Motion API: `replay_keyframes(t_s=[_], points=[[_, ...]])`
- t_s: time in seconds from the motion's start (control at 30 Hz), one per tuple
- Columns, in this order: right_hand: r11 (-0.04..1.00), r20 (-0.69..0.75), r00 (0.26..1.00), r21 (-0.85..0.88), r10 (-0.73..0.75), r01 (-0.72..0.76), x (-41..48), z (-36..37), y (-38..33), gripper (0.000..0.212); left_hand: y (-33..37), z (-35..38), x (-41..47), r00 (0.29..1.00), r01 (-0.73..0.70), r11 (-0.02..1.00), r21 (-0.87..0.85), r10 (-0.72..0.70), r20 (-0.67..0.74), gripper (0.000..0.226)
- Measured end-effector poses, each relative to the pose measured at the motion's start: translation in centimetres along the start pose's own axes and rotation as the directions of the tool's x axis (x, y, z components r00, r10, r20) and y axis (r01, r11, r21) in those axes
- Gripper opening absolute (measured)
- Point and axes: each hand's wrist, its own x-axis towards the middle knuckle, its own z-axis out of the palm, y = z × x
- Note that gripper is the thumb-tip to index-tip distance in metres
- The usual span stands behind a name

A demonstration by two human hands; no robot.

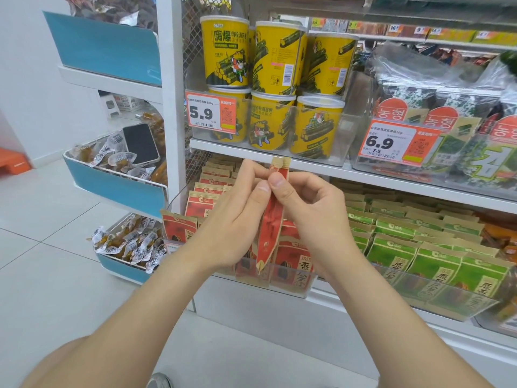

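Left hand (235,217): fingers curled, thumb pinching the red packet (270,233) near its top. The packet hangs edge-on between both hands, long axis vertical, above the clear bin (303,289). Right hand (313,217): equally near, thumb pinching the same upper edge.

you see yellow canisters (275,79) stacked behind a 5.9 price tag (211,112), green packets (419,247) at lower right, and a phone (140,143) lying in the blue-fronted basket (112,189) at left.

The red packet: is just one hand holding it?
No, left hand and right hand both pinch the red packet near its top.
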Motion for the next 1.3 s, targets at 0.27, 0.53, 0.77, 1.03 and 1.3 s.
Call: replay_keyframes(t_s=[0.27, 0.53, 0.77, 1.03, 1.3], points=[[0.994, 0.069, 0.997, 0.100, 0.033, -0.040, 0.3, 0.4, 0.2, 0.031, 0.0, 1.0, 0.6, 0.999, 0.002, 0.987, -0.161, -0.011, -0.052, 0.021], [0.996, 0.045, 0.996, -0.049, -0.078, 0.080, 0.0, 0.9, 0.5, 0.015, 0.0, 2.0, 1.6, 0.954, 0.175, 0.868, -0.465, -0.266, -0.136, 0.019], [0.986, 0.027, 0.991, -0.092, -0.134, 0.136, 0.4, 0.7, 0.7, 0.012, -0.3, 2.3, 1.6, 0.953, 0.189, 0.835, -0.517, -0.283, -0.109, 0.019], [0.951, 0.223, 0.975, -0.298, -0.014, 0.081, -0.3, 0.1, 0.5, 0.024, 0.1, 2.3, 2.3, 0.843, 0.084, 0.737, -0.671, -0.411, -0.346, 0.025], [0.960, 0.031, 0.983, -0.208, -0.183, 0.185, 0.0, 0.3, 0.4, 0.030, 0.7, 1.9, 2.0, 0.943, 0.064, 0.793, -0.606, -0.248, -0.224, 0.030]])
